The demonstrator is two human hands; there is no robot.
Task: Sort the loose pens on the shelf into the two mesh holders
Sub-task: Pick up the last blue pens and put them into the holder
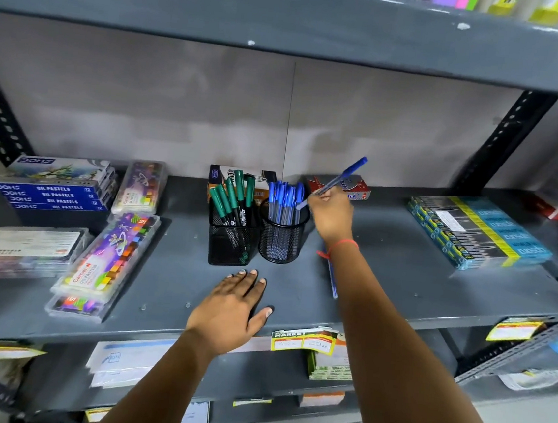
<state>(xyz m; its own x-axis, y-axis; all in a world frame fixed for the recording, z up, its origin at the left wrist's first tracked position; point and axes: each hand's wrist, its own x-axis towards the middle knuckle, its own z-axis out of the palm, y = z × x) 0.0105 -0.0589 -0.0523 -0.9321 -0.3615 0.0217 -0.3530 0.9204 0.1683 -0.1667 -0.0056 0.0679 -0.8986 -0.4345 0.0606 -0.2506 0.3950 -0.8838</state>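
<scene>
**Blue pen held above the round holder**

The right hand (pixel 330 213) pinches a blue pen (pixel 341 176), tilted, just beside the round holder (pixel 281 239) of blue pens mid-shelf. The square holder (pixel 229 240) with green markers touches its left side. The left hand (pixel 233 306) lies spread flat near the shelf (pixel 401 276) front edge.

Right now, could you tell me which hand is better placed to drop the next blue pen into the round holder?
The right hand. It already grips a blue pen just beside the round mesh holder of blue pens. The left hand lies flat and empty on the shelf, nearer the front edge.
</scene>
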